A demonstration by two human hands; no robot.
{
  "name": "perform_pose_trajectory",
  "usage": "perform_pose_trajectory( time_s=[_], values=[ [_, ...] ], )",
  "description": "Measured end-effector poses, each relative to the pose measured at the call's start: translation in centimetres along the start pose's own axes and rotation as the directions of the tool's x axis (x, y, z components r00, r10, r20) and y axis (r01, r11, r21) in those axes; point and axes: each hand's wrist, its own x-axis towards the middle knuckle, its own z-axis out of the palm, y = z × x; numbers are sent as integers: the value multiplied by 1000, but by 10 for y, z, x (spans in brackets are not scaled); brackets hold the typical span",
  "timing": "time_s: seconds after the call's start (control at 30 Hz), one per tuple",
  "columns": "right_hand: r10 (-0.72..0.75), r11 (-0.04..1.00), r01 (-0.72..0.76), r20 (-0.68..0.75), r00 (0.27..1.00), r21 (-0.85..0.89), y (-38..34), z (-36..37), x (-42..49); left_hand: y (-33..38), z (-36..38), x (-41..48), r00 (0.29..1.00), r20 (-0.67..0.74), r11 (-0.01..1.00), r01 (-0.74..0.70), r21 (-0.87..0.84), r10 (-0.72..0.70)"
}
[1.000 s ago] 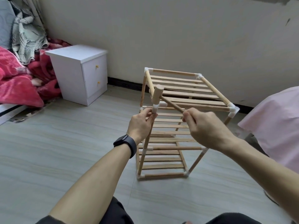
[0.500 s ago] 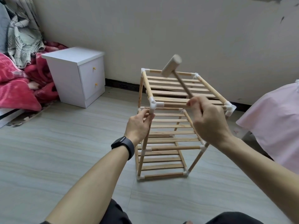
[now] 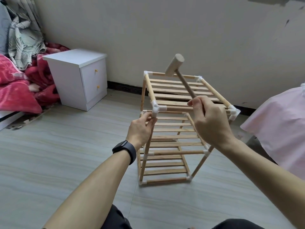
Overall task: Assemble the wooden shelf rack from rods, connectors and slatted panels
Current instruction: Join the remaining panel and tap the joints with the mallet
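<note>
- Two bare forearms reach out from the bottom edge, and the left wrist wears a black watch (image 3: 125, 151).
- The left hand (image 3: 140, 129) pinches the near-left upright rod (image 3: 143, 169) of the rack (image 3: 173, 130) between thumb and curled fingers, just under a white connector (image 3: 157, 109).
- The right hand (image 3: 210, 123) is curled round the handle of a wooden mallet (image 3: 174, 65), gripping near the handle's end. The tilted head is up above the far rail of the top panel (image 3: 178, 87).
- The rack stands upright on the floor (image 3: 49, 154) in front of the wall (image 3: 165, 30). It has three slatted panels one above another, with rods along the edges and white connectors at the corners.
- A pink cloth (image 3: 280, 126) shows at the right edge, near the rack.
- Farther left, a white cabinet (image 3: 79, 76) with two drawers stands against the wall.
- Red bedding (image 3: 16, 90) and a grey-green cloth (image 3: 24, 38) are piled beside the cabinet at the left edge.
</note>
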Motion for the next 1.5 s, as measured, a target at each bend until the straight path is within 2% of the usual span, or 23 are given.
perform_pose_trajectory(
  time_s=[0.07, 0.1, 0.13, 0.2, 0.23, 0.27, 0.33, 0.37, 0.47, 0.5, 0.57, 0.6, 0.63, 0.7, 0.73, 0.77, 0.83, 0.87, 1.0, 1.13, 1.27, 1.33, 1.5],
  values=[
    [54, 989, -22, 226, 973, -143, 1, 3, 0, 0, 0, 0, 1000, -3, 1000, 6, -11, -6],
    [68, 988, -30, 257, 964, -149, 2, 0, 1, 0, 0, 0, 1000, -3, 1000, 6, -13, -6],
    [54, 995, -34, 202, 978, -99, 1, -3, 3, -1, 1, -1, 1000, -2, 1000, 3, -11, -3],
    [-7, 999, 7, -1, 1000, 44, -1, -6, 4, -1, 0, 0, 1000, -2, 1000, -4, -7, 4],
    [-15, 999, 16, -31, 999, 43, -1, -5, 3, -1, 0, 0, 1000, 0, 1000, -4, -7, 4],
    [-5, 1000, 5, 28, 1000, -16, -2, -3, 3, -2, 1, 0, 1000, -1, 1000, -2, -9, 2],
    [62, 983, -18, 243, 968, -181, 0, 0, 2, -2, 1, 0, 1000, -4, 1000, 0, -10, 0],
    [67, 982, -23, 228, 971, -189, 0, -2, 4, -2, 1, 0, 1000, 0, 1000, -1, -10, 1],
    [-8, 1000, 9, -61, 998, 23, -3, -4, 4, -3, 1, 1, 1000, 8, 1000, -5, -12, 5],
    [-8, 1000, 9, -56, 998, 19, -4, -2, 2, -3, 1, 1, 1000, 9, 1000, -2, -14, 2],
    [57, 988, -25, 202, 978, -154, -4, 4, -1, -3, 1, 1, 1000, 7, 1000, 3, -14, -3],
    [87, 982, -39, 261, 961, -187, -4, 3, -1, -3, 1, 1, 1000, 8, 1000, 2, -14, -2],
    [79, 988, -44, 229, 970, -151, -3, 1, 1, -3, 1, 1, 1000, 12, 1000, -1, -12, 1],
    [1, 999, -1, 13, 1000, 34, -5, -3, 5, -3, 0, 1, 1000, 18, 1000, -10, -8, 10],
    [-11, 999, 12, -25, 1000, 48, -4, -2, 3, -4, 1, 1, 1000, 19, 1000, -8, -7, 9],
    [-5, 1000, 5, 23, 1000, -12, -5, 0, 2, -4, 1, 1, 1000, 14, 1000, -5, -9, 5],
    [73, 983, -26, 259, 963, -182, -2, 6, -1, -4, 1, 1, 1000, 2, 1000, -3, -12, 3],
    [92, 983, -41, 284, 955, -181, 1, 3, 0, -5, 1, 1, 1000, 4, 1000, -9, -7, 9],
    [72, 997, -72, 51, 996, -1, 19, -5, 6, -6, 2, 1, 999, 6, 999, -35, 21, 35],
    [119, 992, -124, -158, 980, -20, 44, 14, 5, -1, 4, -2, 999, 7, 998, -45, -33, 45],
    [54, 971, -108, -245, 968, -212, 65, 34, 23, 13, 4, 4, 1000, -15, 978, -26, -206, 24],
    [29, 972, -83, -236, 971, -220, 76, 51, 28, 13, 5, 8, 1000, 6, 969, -3, -248, 4],
    [-146, 932, -17, -418, 897, -362, 97, 82, 29, -14, 12, 5, 981, 188, 990, 69, -126, -45]
  ],
)
